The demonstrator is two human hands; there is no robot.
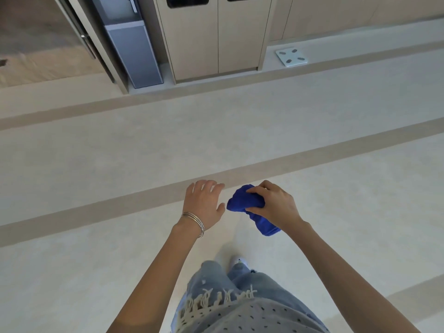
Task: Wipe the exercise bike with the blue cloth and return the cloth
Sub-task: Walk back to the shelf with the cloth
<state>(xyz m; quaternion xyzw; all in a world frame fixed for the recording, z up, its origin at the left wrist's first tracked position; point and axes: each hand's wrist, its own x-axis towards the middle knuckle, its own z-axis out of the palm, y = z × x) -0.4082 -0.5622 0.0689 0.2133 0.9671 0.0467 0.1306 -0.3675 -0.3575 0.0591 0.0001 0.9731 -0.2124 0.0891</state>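
My right hand [274,203] grips the bunched blue cloth [242,200] in front of my waist, with one end of the cloth hanging below the wrist. Just left of the cloth my left hand [204,203] hovers with relaxed, spread fingers and holds nothing; thin bangles circle its wrist. There is a small gap between the left hand and the cloth. No exercise bike is in view.
Pale floor with darker stripes [216,131] stretches ahead. A wooden cabinet with two doors [216,37] stands at the back, a grey water dispenser [134,49] to its left. A white bathroom scale [291,57] lies on the low ledge at the right.
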